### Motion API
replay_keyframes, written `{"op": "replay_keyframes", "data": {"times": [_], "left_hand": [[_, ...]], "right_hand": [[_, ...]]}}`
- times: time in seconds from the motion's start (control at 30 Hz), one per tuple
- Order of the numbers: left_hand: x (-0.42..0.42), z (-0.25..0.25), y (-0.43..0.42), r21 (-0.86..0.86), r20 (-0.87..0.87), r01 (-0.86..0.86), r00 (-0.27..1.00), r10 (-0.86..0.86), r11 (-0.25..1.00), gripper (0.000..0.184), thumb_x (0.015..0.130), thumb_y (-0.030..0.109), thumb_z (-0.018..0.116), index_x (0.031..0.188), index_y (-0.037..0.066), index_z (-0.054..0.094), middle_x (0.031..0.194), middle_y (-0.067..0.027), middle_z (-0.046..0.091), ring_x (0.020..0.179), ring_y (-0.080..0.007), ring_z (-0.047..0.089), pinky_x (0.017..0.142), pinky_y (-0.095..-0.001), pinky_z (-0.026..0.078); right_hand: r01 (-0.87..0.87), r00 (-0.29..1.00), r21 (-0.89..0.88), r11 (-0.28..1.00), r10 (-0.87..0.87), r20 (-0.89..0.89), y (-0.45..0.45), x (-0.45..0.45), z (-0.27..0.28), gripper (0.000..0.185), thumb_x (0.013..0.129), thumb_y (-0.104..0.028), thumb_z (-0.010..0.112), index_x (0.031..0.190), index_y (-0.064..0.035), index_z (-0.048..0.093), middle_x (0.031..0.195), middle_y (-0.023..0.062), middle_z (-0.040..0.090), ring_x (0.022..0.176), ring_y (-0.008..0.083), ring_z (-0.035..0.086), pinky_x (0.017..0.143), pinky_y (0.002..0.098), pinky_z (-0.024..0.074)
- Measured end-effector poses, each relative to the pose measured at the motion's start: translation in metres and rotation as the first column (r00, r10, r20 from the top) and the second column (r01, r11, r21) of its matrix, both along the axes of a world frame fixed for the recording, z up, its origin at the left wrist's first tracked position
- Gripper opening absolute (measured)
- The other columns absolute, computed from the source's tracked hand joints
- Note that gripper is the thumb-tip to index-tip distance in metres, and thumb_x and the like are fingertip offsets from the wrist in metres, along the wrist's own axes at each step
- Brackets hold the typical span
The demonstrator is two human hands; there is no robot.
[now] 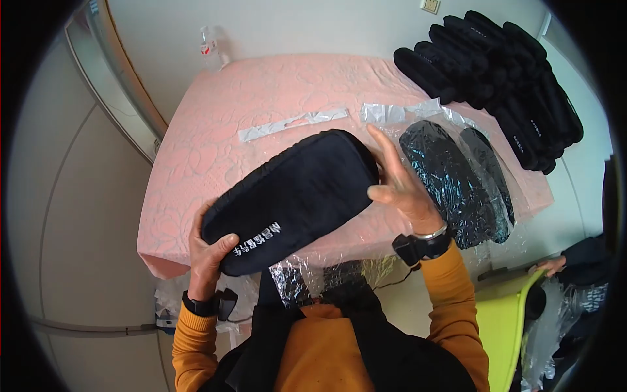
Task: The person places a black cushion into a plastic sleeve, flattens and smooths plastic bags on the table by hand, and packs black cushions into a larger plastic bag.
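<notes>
A long black padded cushion [307, 189] with white lettering on its lower-left end is held up, tilted, over the near part of the pink-covered table. My left hand [206, 258] grips that end, thumb on top and fingers underneath. At the other end, my right hand [406, 189] is open, thumb and index finger spread beside the cushion's edge; its other fingers are partly hidden. Clear plastic with a white strip [294, 124] lies on the cloth behind the cushion. Right of my right hand lie two dark cushions in shiny clear wrap, one larger [441, 176] and one partly covered [486, 157].
Several black cushions [483, 65] are piled at the far right. A clear bottle [209, 49] stands at the table's back left corner, on the pink cloth [179, 176]. At lower right, another person's hand [550, 266] is by a yellow-green chair [503, 326]. Loose clear plastic hangs at the table's front edge.
</notes>
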State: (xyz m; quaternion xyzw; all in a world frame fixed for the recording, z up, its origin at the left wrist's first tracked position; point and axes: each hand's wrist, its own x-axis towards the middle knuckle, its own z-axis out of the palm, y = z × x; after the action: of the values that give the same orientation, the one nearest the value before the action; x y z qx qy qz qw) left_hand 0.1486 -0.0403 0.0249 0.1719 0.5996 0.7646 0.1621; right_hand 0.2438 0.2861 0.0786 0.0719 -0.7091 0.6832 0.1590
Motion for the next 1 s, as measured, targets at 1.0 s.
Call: {"op": "replay_keyframes", "data": {"times": [1.0], "left_hand": [[0.014, -0.072, -0.031, -0.089, 0.014, 0.393, 0.919, -0.393, 0.915, 0.062, 0.089, 0.033, 0.053, 0.138, -0.002, 0.042, 0.134, -0.0167, 0.054, 0.117, -0.0264, 0.057, 0.099, -0.0377, 0.046]], "right_hand": [[-0.041, 0.883, -0.229, 0.973, -0.072, -0.465, -0.026, -0.021, -0.093, 0.044, 0.086, -0.018, 0.062, 0.125, 0.001, 0.053, 0.115, 0.0113, 0.062, 0.1, 0.0194, 0.06, 0.091, 0.0294, 0.0478]]}}
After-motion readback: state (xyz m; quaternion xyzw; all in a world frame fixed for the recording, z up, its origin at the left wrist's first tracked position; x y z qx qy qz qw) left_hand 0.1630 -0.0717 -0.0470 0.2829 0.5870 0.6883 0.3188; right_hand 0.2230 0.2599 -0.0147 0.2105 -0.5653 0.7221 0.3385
